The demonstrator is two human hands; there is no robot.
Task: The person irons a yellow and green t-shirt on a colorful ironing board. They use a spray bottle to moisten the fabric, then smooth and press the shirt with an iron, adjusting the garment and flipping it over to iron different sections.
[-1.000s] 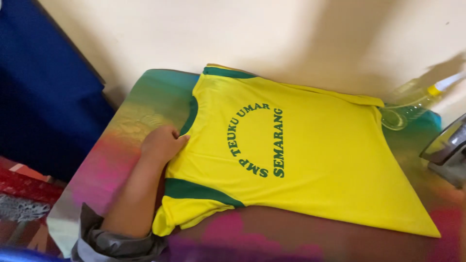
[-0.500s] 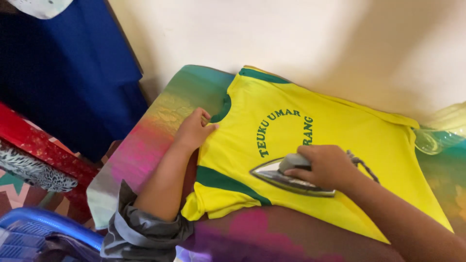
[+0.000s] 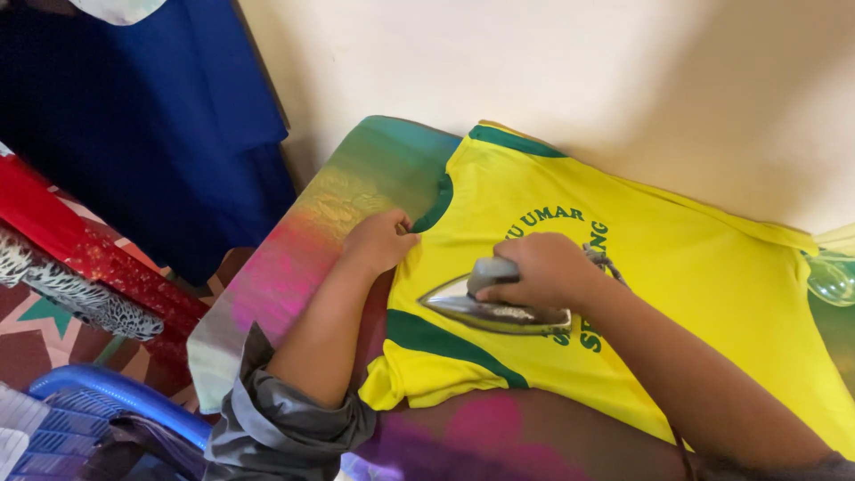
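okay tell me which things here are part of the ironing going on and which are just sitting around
In use:
- right hand gripping the iron
- left hand pressing the yellow shirt by its collar
- rainbow-coloured ironing board under the shirt

Lying about:
- clear plastic bottle at the right edge
- blue cloth hanging at left
- blue plastic basket, bottom left
- red patterned fabric

Grey sleeve [image 3: 276, 419] bunched at left elbow; forearms bare.
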